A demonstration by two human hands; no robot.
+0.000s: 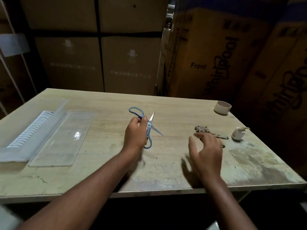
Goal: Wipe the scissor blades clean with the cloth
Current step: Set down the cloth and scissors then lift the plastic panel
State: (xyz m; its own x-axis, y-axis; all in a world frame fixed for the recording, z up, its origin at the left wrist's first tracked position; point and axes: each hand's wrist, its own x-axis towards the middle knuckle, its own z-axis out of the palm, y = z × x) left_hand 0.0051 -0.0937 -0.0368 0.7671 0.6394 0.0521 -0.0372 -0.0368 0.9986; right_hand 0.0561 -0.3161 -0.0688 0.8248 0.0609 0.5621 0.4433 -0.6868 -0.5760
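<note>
Scissors with blue handles sit in my left hand, lifted just above the middle of the pale wooden counter. My left grip is closed around the handle shanks close to the pivot, thumb beside the blue screw, and the two steel blades stand spread in a V, one pointing up and away, the other angled down to the right. I judge that I hold them parted like this so each blade face can be reached separately. My right hand hovers to the right with fingers straight and loosely spread, gripping nothing, its fingertips just short of the crumpled brownish cloth that lies on the counter. Wiping has not yet begun; the cloth must be picked up first. Beyond the cloth stands a small white bottle; a clear plastic tray lies well apart on the left.
</note>
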